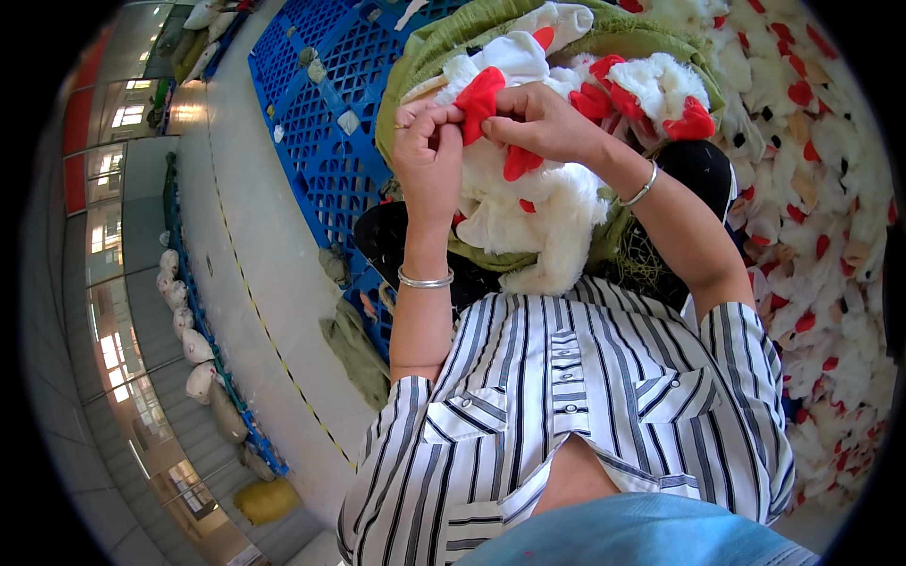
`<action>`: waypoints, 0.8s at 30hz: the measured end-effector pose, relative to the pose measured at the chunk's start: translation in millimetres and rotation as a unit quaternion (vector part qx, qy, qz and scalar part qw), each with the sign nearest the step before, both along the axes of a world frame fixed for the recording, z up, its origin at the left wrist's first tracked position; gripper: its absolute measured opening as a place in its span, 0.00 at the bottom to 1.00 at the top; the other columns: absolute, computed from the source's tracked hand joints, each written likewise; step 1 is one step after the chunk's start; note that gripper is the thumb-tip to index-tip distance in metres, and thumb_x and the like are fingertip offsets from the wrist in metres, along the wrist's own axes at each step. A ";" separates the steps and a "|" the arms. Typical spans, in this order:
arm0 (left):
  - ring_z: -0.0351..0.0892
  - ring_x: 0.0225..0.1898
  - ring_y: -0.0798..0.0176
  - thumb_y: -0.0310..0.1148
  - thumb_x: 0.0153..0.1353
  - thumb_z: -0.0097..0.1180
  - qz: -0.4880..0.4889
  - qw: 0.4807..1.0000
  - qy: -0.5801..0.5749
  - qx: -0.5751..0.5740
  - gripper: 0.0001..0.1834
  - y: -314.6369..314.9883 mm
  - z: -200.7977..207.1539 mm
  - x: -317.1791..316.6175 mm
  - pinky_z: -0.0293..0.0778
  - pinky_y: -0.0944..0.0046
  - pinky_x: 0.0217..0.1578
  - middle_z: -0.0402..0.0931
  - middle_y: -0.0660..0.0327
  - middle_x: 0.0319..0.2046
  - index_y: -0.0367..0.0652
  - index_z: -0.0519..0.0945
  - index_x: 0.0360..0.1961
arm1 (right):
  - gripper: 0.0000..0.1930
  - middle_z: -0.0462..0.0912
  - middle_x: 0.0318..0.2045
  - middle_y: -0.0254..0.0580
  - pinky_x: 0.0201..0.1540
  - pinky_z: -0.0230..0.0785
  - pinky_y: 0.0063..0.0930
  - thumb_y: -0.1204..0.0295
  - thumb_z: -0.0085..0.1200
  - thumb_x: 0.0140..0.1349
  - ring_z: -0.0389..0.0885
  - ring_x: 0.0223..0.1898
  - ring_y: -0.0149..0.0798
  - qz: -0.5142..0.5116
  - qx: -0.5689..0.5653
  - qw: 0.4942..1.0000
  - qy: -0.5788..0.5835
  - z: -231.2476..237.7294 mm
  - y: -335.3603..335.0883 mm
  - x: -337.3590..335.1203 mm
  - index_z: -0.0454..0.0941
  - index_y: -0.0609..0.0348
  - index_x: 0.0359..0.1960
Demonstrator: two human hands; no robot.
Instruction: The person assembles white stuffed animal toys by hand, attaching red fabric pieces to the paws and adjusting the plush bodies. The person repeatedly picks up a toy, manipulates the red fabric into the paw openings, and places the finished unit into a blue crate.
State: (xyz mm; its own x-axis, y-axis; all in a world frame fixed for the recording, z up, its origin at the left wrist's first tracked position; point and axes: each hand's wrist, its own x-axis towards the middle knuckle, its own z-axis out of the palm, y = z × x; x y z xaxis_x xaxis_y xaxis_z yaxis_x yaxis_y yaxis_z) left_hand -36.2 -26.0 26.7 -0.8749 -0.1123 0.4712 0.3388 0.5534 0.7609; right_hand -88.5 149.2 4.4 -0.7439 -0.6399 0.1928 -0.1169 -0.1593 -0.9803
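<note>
A red fabric piece point(480, 95) on a white plush toy skin is pinched between my two hands. My left hand point(427, 156) grips its left edge, thumb and fingers pressed together. From the other side my right hand point(543, 124) is closed on its lower right edge. Below them the limp white plush skin point(557, 231), with more red bits on it, hangs over my lap. Behind my hands an olive-green woven sack point(401, 80) lies rolled open, holding several more white plush skins point(656, 83) with red parts.
A large heap of white-and-red plush skins point(816, 245) fills the right side. Blue plastic pallets point(316, 113) lie to the left, with scraps on them. A crumpled green cloth point(357, 349) lies beside the pallets. Farther left, filled sacks point(198, 349) line the wall beyond a striped floor line point(247, 283).
</note>
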 end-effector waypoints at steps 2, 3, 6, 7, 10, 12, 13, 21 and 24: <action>0.77 0.40 0.67 0.18 0.59 0.56 0.017 1.000 -0.018 -0.005 0.06 2.4 3.6 2.6 0.75 0.70 0.42 0.74 0.60 0.39 0.35 0.83 0.36 | 0.11 0.79 0.25 0.31 0.32 0.70 0.20 0.68 0.54 0.63 0.75 0.28 0.22 0.001 -0.004 1.000 0.001 -0.6 0.6 -1.7 0.79 0.66 0.32; 0.77 0.40 0.68 0.19 0.60 0.56 0.003 1.000 -0.031 -0.001 0.08 2.2 5.2 3.1 0.75 0.70 0.42 0.75 0.60 0.40 0.35 0.83 0.39 | 0.11 0.79 0.25 0.31 0.32 0.70 0.20 0.68 0.53 0.63 0.75 0.28 0.22 0.001 -0.003 1.000 0.001 -0.4 1.4 -2.4 0.79 0.66 0.32; 0.76 0.41 0.70 0.23 0.61 0.58 -0.064 0.990 -0.097 0.075 0.12 0.0 10.5 6.5 0.75 0.70 0.42 0.76 0.62 0.43 0.35 0.82 0.47 | 0.11 0.79 0.25 0.31 0.32 0.70 0.20 0.68 0.53 0.63 0.74 0.28 0.21 0.015 -0.002 1.000 -0.014 4.2 4.6 -1.6 0.79 0.65 0.31; 0.76 0.41 0.71 0.24 0.62 0.59 -0.102 0.975 -0.138 0.142 0.14 -0.9 13.9 8.7 0.75 0.71 0.42 0.76 0.62 0.43 0.34 0.81 0.49 | 0.11 0.79 0.25 0.31 0.32 0.70 0.20 0.68 0.53 0.63 0.74 0.28 0.21 0.022 -0.001 1.000 -0.022 5.9 5.8 -1.1 0.80 0.65 0.31; 0.76 0.38 0.75 0.30 0.62 0.63 -0.142 0.951 -0.213 0.176 0.18 -12.0 10.6 8.6 0.75 0.72 0.39 0.78 0.63 0.42 0.33 0.78 0.51 | 0.11 0.80 0.25 0.31 0.31 0.69 0.20 0.68 0.53 0.63 0.74 0.27 0.21 0.099 0.058 0.993 0.008 3.5 7.0 -1.8 0.79 0.64 0.31; 0.76 0.37 0.75 0.30 0.61 0.64 -0.132 0.949 -0.218 0.184 0.16 -9.5 11.4 10.0 0.75 0.73 0.39 0.78 0.64 0.39 0.34 0.78 0.48 | 0.10 0.80 0.24 0.31 0.31 0.69 0.20 0.69 0.52 0.62 0.74 0.27 0.21 0.068 0.022 0.997 -0.021 9.8 3.4 5.2 0.79 0.63 0.28; 0.77 0.36 0.76 0.29 0.60 0.65 -0.105 0.952 -0.184 0.219 0.14 -4.0 12.1 11.1 0.75 0.74 0.38 0.79 0.64 0.37 0.35 0.78 0.45 | 0.10 0.80 0.24 0.31 0.31 0.69 0.20 0.69 0.52 0.62 0.74 0.27 0.22 0.043 0.013 0.998 -0.034 8.4 0.3 4.8 0.79 0.63 0.28; 0.77 0.36 0.75 0.27 0.58 0.66 -0.084 0.957 -0.194 0.200 0.15 -2.1 7.5 9.2 0.75 0.73 0.39 0.80 0.64 0.38 0.35 0.80 0.45 | 0.08 0.79 0.23 0.30 0.31 0.68 0.20 0.72 0.50 0.60 0.74 0.27 0.23 0.042 0.000 0.999 -0.029 5.1 6.1 -7.6 0.78 0.64 0.27; 0.76 0.35 0.76 0.28 0.58 0.66 -0.090 0.953 -0.207 0.203 0.14 -4.5 4.7 7.5 0.75 0.73 0.38 0.80 0.66 0.36 0.36 0.80 0.44 | 0.08 0.78 0.22 0.30 0.30 0.68 0.20 0.74 0.50 0.58 0.73 0.26 0.23 0.051 0.018 0.998 -0.017 3.6 6.1 -7.1 0.78 0.64 0.26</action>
